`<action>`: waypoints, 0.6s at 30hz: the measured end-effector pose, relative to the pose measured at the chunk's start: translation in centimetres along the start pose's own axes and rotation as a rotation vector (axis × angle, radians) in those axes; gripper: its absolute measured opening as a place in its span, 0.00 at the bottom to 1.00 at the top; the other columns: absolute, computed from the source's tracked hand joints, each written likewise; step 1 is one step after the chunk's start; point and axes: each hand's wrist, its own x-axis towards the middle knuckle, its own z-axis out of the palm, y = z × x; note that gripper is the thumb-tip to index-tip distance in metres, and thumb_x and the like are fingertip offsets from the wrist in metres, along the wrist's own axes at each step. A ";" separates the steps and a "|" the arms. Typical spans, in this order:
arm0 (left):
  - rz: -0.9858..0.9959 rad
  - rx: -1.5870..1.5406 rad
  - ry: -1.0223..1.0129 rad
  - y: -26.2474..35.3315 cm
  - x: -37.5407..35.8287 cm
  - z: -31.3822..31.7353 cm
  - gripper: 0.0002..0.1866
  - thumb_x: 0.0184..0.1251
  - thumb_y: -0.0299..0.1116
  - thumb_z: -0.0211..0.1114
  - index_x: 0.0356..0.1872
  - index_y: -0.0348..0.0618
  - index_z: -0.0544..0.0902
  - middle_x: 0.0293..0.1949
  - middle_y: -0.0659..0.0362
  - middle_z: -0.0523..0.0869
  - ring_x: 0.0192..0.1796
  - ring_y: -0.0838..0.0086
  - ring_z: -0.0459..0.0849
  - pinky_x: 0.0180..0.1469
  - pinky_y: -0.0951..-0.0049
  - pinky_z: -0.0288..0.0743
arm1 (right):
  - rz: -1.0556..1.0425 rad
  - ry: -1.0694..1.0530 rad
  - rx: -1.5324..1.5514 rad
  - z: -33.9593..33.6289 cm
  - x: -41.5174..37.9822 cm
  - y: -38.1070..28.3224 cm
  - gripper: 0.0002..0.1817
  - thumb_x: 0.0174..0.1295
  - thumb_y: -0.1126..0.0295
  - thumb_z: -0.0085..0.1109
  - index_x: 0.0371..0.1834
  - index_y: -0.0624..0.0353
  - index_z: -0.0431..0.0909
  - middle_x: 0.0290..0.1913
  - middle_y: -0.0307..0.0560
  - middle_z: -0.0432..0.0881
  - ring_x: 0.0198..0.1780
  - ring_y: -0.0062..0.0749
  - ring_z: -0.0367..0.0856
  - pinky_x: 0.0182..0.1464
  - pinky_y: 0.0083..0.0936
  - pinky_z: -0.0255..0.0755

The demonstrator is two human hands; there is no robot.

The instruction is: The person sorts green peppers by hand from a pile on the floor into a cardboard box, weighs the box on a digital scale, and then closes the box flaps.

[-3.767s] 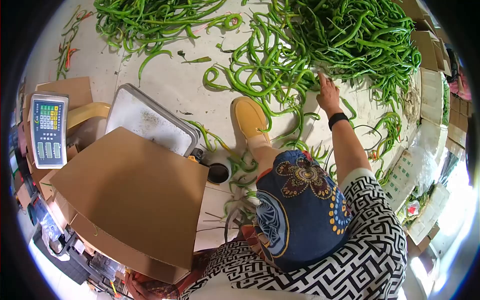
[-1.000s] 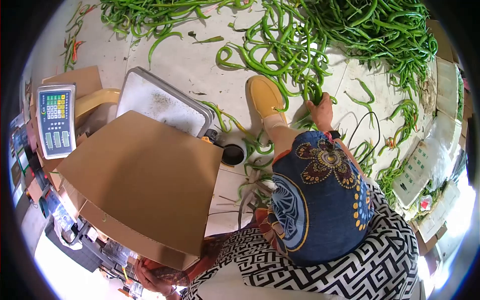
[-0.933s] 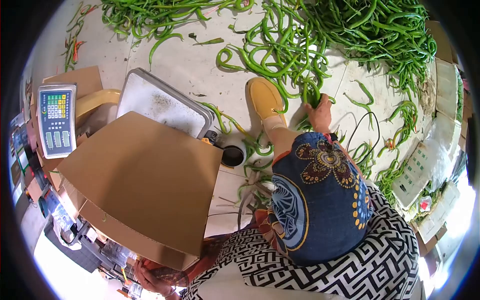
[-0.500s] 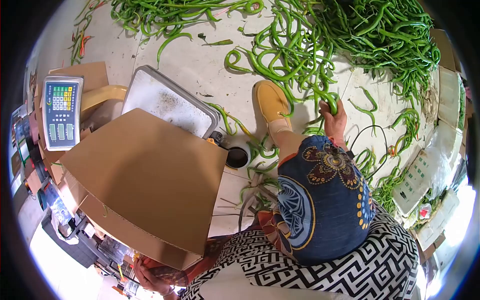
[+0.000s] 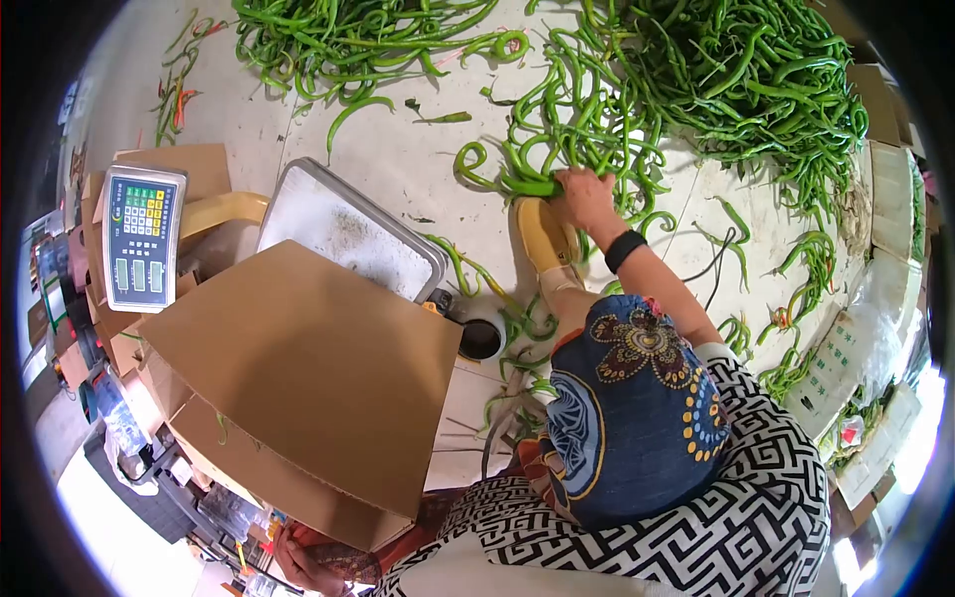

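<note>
My right hand (image 5: pixel 582 196) reaches forward over my yellow shoe (image 5: pixel 542 242) and is closed on a few long green peppers (image 5: pixel 530 185) at the near edge of the loose spread (image 5: pixel 587 119) on the floor. A black band (image 5: pixel 625 250) is on that wrist. My left hand (image 5: pixel 298 565) is low at the bottom edge, beneath the near corner of a big cardboard box (image 5: pixel 298 368); its grip is hidden. My knee in blue patterned cloth (image 5: pixel 637 408) fills the middle.
A metal weighing platform (image 5: pixel 343 224) lies behind the box, its keypad display (image 5: pixel 142 239) at the left. A large pepper heap (image 5: pixel 746 70) fills the top right. A small dark round cup (image 5: pixel 480 338) stands by my foot. Flat cartons (image 5: pixel 885 179) line the right side.
My right hand has drawn a bunch of peppers out of the spread and swung left, from right of my shoe to above its toe. The view has shifted slightly.
</note>
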 end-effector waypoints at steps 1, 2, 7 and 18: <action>-0.213 -0.138 0.028 0.1 0.0 0.3 0.16 0.72 0.32 0.47 0.46 0.25 0.77 0.48 0.46 0.79 0.48 0.62 0.77 0.55 0.64 0.70 | -0.030 0.049 0.032 0.7 -0.8 0.7 0.18 0.51 0.65 0.61 0.47 0.48 0.75 0.44 0.43 0.79 0.50 0.39 0.77 0.57 0.61 0.52; -0.425 -0.276 0.051 0.4 0.1 0.4 0.16 0.72 0.32 0.47 0.45 0.26 0.77 0.47 0.46 0.79 0.48 0.61 0.77 0.55 0.63 0.71 | -0.027 0.056 0.029 0.3 -1.9 0.8 0.18 0.51 0.65 0.61 0.47 0.48 0.75 0.44 0.43 0.79 0.50 0.39 0.77 0.57 0.61 0.52; -0.457 -0.398 0.053 1.4 0.8 0.4 0.16 0.72 0.32 0.48 0.41 0.27 0.78 0.45 0.47 0.80 0.46 0.62 0.78 0.52 0.64 0.72 | -0.102 0.225 0.015 -3.6 -5.6 1.4 0.22 0.48 0.66 0.63 0.47 0.52 0.68 0.34 0.42 0.80 0.44 0.39 0.80 0.59 0.55 0.52; -0.374 -0.267 0.066 1.5 1.2 0.8 0.13 0.71 0.32 0.50 0.44 0.31 0.77 0.40 0.46 0.81 0.38 0.61 0.79 0.41 0.64 0.74 | -0.174 0.377 -0.279 -6.7 8.4 5.9 0.19 0.50 0.75 0.57 0.46 0.44 0.80 0.43 0.39 0.77 0.55 0.34 0.73 0.65 0.56 0.49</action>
